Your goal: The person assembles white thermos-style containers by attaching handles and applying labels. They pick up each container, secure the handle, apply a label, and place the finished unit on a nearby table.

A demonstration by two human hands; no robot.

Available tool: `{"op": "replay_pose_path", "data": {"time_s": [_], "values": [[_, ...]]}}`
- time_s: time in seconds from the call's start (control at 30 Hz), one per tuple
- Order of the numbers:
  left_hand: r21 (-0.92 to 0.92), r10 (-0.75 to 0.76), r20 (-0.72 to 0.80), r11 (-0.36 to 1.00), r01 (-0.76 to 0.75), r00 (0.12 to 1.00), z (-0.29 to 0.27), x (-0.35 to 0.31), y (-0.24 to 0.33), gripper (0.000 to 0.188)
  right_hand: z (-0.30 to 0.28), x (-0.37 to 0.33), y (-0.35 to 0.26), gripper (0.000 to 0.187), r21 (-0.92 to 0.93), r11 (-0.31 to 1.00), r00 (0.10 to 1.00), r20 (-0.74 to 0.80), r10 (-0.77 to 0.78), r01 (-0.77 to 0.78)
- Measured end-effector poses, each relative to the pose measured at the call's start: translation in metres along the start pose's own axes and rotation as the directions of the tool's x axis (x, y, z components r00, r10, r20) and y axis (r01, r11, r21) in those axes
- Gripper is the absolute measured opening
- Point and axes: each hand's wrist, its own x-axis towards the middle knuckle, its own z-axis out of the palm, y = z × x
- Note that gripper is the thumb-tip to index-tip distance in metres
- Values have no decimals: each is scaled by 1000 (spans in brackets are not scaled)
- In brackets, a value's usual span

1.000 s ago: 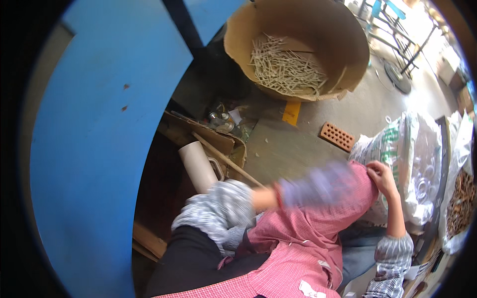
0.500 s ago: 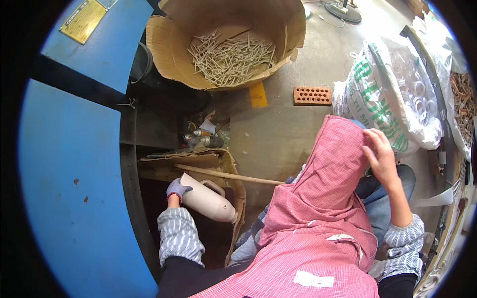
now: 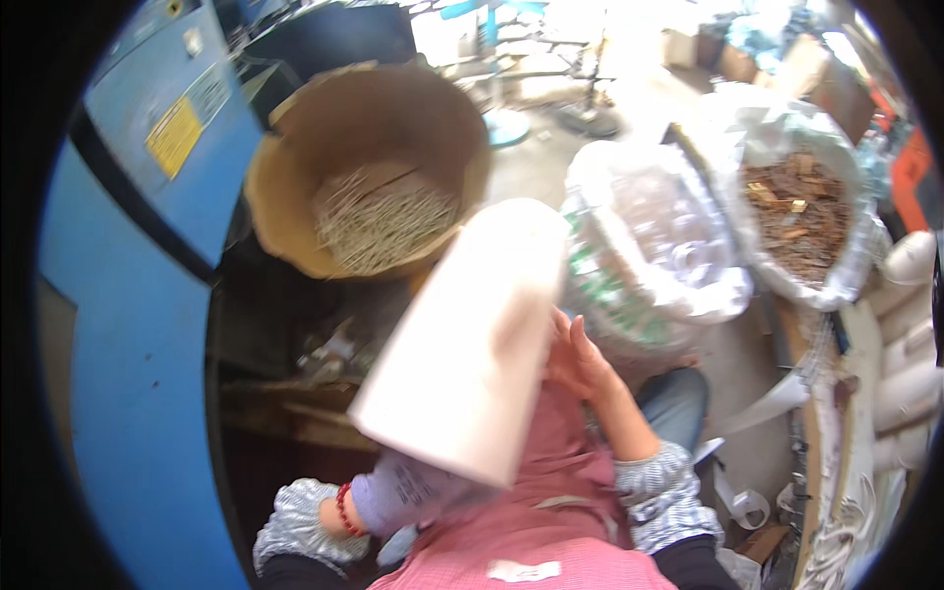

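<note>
A pale beige jug is tilted up in front of my pink checked apron, blurred by motion. Its wide end points down toward my left hand, which wears a lavender glove and a red bead bracelet. That hand is closed on the jug's lower end, with its fingers hidden behind the jug. My bare right hand is beside the jug's right side, thumb and fingers apart. Whether it touches the jug I cannot tell. The jug's handle is out of sight.
Ahead on the left stands a large cardboard drum with thin pale sticks. A blue machine cabinet fills the left side. To the right are a white sack of clear plastic pieces and a bag of brown scraps. More pale jugs lie far right.
My left hand has lifted the jug from the carton at the lower left to in front of my chest. My right hand has come left and down beside it. The view has tilted up.
</note>
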Motion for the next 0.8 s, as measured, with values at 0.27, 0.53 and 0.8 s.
{"op": "replay_pose_path", "data": {"time_s": [0.27,0.53,0.8], "values": [[-978,-380,-87,208,-6,921,-9,140,2,71,0,-150,-100,82,-275,889,930,148,-336,365],[-909,-410,14,375,183,912,-1,106,12,44,-3,-228,-41,76,-836,487,938,90,-333,254],[-948,-648,-117,300,110,753,21,83,37,67,29,-204,-44,68,-910,189,845,242,-476,368]]}}
